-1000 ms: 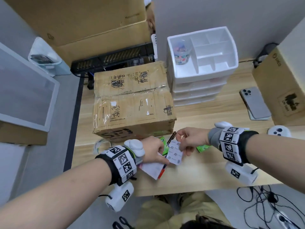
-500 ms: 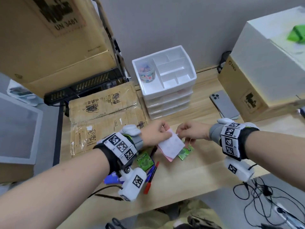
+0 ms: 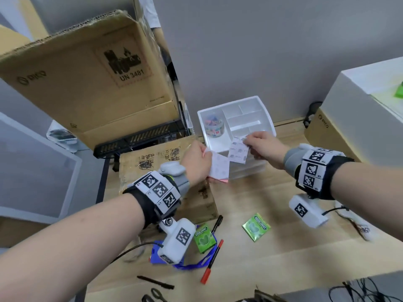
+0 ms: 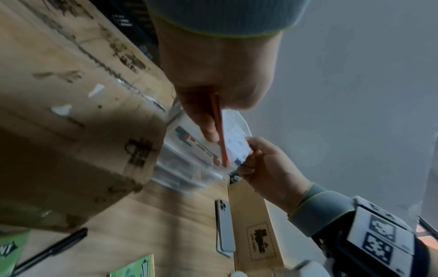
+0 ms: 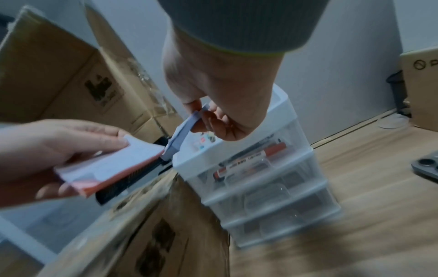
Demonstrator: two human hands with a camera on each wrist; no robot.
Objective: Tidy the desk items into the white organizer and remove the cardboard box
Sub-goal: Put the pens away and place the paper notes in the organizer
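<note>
Head view, left to right: the cardboard box (image 3: 165, 171) lies on the worktop (image 3: 283, 258) just left of the white organizer (image 3: 235, 118). Above its right end, the left hand (image 3: 196, 164) grips a pad of white and pink notes (image 3: 219, 168). To the right, the right hand (image 3: 265, 148) pinches a single printed slip (image 3: 237, 151) over the organizer's front edge, its top tray holding a clip tub (image 3: 213, 127).

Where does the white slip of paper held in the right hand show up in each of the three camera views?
Head: the white slip sits just right of centre, pinched by the right hand, in front of the white organizer.
Left wrist: the white slip is at mid-frame, at the right hand's fingertips.
Right wrist: the white slip hangs edge-on below the fingers, left of centre.
Shared landmark: the white organizer.
</note>
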